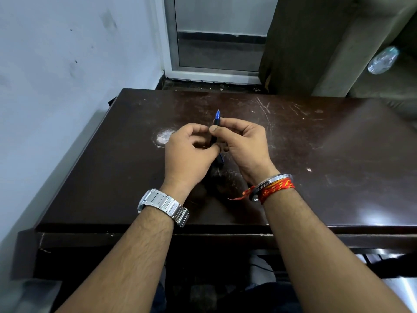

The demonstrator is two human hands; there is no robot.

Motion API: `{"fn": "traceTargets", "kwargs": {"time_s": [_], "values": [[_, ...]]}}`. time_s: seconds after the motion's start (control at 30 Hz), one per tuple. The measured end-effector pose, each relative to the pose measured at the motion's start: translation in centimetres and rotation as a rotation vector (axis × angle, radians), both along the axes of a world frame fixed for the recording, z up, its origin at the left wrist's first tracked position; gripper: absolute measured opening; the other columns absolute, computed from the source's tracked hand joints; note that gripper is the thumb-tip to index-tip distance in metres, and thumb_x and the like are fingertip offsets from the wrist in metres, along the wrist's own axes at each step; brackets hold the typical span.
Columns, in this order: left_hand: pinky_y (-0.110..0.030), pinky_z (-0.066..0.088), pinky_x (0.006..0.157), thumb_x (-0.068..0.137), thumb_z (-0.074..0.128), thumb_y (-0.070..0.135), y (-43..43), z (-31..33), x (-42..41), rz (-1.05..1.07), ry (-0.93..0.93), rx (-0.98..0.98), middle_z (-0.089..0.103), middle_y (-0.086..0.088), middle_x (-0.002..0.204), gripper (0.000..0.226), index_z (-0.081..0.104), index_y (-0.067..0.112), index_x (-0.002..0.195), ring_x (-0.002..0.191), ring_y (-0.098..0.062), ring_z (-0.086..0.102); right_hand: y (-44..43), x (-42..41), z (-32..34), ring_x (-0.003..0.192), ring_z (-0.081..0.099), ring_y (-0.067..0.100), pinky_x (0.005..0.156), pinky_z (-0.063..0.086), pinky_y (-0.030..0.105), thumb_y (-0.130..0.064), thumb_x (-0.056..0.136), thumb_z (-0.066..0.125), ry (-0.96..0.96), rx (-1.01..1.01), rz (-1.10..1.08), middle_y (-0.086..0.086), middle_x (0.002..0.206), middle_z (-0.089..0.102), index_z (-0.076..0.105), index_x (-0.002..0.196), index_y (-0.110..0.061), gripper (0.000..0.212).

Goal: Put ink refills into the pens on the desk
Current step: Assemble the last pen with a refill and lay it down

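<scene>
A dark pen with a blue tip section and a thin metal point (217, 116) is held above the middle of the dark wooden desk (316, 154), point aimed away from me. My right hand (243, 145) pinches its upper barrel between thumb and fingers. My left hand (189, 152) grips the lower barrel, fingers curled around it. The pen's lower end shows blue and black just below my hands; most of the barrel is hidden by my fingers. No loose refill is visible.
The scratched desk has a pale worn spot (163, 136) left of my hands. A blue-white wall runs along the left. Behind the desk are a metal-framed door (216, 41) and a dark wooden panel. A clear plastic bottle (382, 61) lies at upper right.
</scene>
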State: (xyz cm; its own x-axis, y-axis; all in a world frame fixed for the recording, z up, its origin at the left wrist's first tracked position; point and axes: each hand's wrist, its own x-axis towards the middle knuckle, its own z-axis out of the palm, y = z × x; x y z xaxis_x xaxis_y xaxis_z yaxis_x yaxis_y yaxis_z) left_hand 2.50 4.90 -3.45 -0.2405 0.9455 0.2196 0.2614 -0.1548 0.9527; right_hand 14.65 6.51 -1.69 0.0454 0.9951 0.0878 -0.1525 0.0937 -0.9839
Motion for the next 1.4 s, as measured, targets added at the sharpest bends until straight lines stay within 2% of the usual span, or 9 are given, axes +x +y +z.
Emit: {"fn": "traceTargets", "kwargs": {"time_s": [0.23,0.37,0.7,0.8,0.9,1.03,1.2,1.33,1.4], "values": [[-0.025,0.060,0.071,0.073,0.083,0.021,0.11,-0.07,-0.12,-0.019,-0.029,-0.017,0.078,0.007,0.080,0.030,0.070,0.023,0.100,0.074,-0.001,0.073,0.09,0.09,-0.05,0.070,0.070,0.013,0.061,0.054,0.021,-0.005,0.080,0.077,-0.006,0.008,0.003,0.007,0.080,0.077,0.078,0.090,-0.010,0.011],[-0.017,0.055,0.063,0.064,0.090,0.027,0.14,-0.05,-0.25,0.019,0.011,0.002,0.074,0.006,0.077,0.038,0.067,0.025,0.094,0.067,-0.001,0.069,0.11,0.06,-0.09,0.076,0.072,0.021,0.064,0.055,0.024,-0.005,0.080,0.078,0.007,-0.001,0.000,0.013,0.087,0.077,0.078,0.092,-0.006,0.012],[-0.013,0.053,0.061,0.067,0.090,0.025,0.09,0.01,-0.25,0.010,0.027,-0.004,0.073,0.007,0.078,0.032,0.071,0.020,0.092,0.068,0.001,0.068,0.17,0.15,-0.32,0.071,0.071,0.015,0.062,0.054,0.021,-0.006,0.079,0.078,-0.017,-0.001,-0.011,0.008,0.081,0.077,0.078,0.089,-0.010,0.010],[-0.013,0.053,0.063,0.079,0.080,0.020,-0.02,0.10,0.09,-0.063,0.029,-0.043,0.077,0.011,0.075,0.010,0.076,0.029,0.083,0.072,0.002,0.071,0.25,0.13,-0.35,0.065,0.068,0.013,0.060,0.054,0.021,-0.004,0.080,0.077,-0.007,-0.017,-0.015,0.006,0.075,0.075,0.077,0.091,-0.005,0.011],[-0.014,0.053,0.057,0.079,0.080,0.017,-0.12,0.03,0.08,-0.047,0.078,-0.032,0.075,0.011,0.066,0.018,0.074,0.031,0.070,0.063,0.002,0.070,0.24,0.02,-0.41,0.060,0.065,0.007,0.056,0.052,0.018,-0.004,0.081,0.076,-0.031,-0.023,-0.029,0.002,0.070,0.073,0.077,0.092,-0.004,0.011],[-0.013,0.053,0.057,0.072,0.086,0.016,-0.04,0.04,-0.18,-0.012,0.128,0.016,0.071,0.016,0.064,0.024,0.071,0.034,0.065,0.061,0.005,0.069,0.10,0.01,-0.30,0.068,0.071,0.017,0.060,0.058,0.023,-0.006,0.079,0.079,-0.052,-0.025,-0.061,0.013,0.083,0.077,0.077,0.093,-0.003,0.015],[-0.004,0.045,0.054,0.070,0.088,0.019,-0.02,-0.06,-0.24,0.030,0.180,0.051,0.067,0.022,0.060,0.026,0.069,0.037,0.066,0.062,0.010,0.066,0.30,-0.01,-0.49,0.077,0.076,0.021,0.064,0.058,0.024,-0.013,0.073,0.086,-0.101,-0.026,-0.115,0.008,0.082,0.078,0.078,0.088,-0.009,0.017],[-0.002,0.044,0.055,0.070,0.088,0.021,0.08,-0.14,-0.30,0.059,0.197,0.048,0.065,0.022,0.062,0.032,0.064,0.041,0.064,0.064,0.013,0.064,0.52,0.01,-0.61,0.066,0.071,0.014,0.060,0.055,0.025,-0.026,0.078,0.082,-0.136,-0.048,-0.108,0.006,0.074,0.077,0.079,0.078,-0.013,0.013],[-0.002,0.043,0.052,0.071,0.088,0.021,0.13,-0.17,-0.35,0.090,0.194,0.043,0.065,0.022,0.061,0.030,0.065,0.040,0.066,0.062,0.013,0.064,0.74,0.11,-0.75,0.062,0.068,0.015,0.063,0.057,0.035,-0.038,0.083,0.071,-0.283,-0.085,-0.185,0.004,0.067,0.074,0.076,0.067,-0.013,0.030]]}}
